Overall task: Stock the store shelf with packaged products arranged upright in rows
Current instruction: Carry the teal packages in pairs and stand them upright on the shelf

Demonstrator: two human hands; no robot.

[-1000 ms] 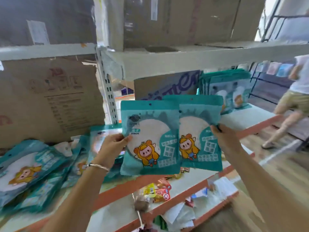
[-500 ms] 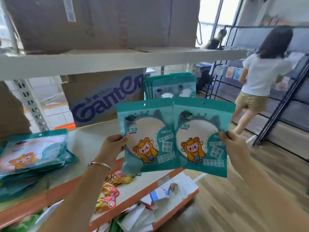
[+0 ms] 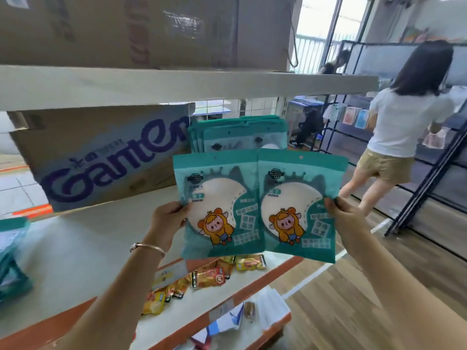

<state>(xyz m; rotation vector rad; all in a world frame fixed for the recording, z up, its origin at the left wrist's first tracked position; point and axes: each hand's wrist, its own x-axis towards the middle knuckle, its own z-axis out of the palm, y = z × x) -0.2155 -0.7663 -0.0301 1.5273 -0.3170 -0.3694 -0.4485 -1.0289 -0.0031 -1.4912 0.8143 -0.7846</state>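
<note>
My left hand [image 3: 168, 219] grips the left edge of a teal packet [image 3: 217, 188] printed with a cartoon child in an orange suit. My right hand [image 3: 345, 221] grips the right edge of a second, identical teal packet [image 3: 300, 195]. Both packets are held upright, side by side and touching, in the air in front of the white shelf [image 3: 83, 246]. Behind them, a row of the same teal packets [image 3: 237, 133] stands upright at the shelf's right end. At the far left lies a loose pile of teal packets [image 3: 11, 256].
A cardboard box [image 3: 101, 152] marked "Ganten" sits at the back of the shelf, left of the upright row. Snack packets [image 3: 209, 276] lie on the lower shelf. A person in a white top [image 3: 401, 122] stands at a black rack [image 3: 429, 178] on the right.
The view has swung right along the shelf. Both hands carried the two packets that way, now level with the upright row; the loose pile has slid to the far left.
</note>
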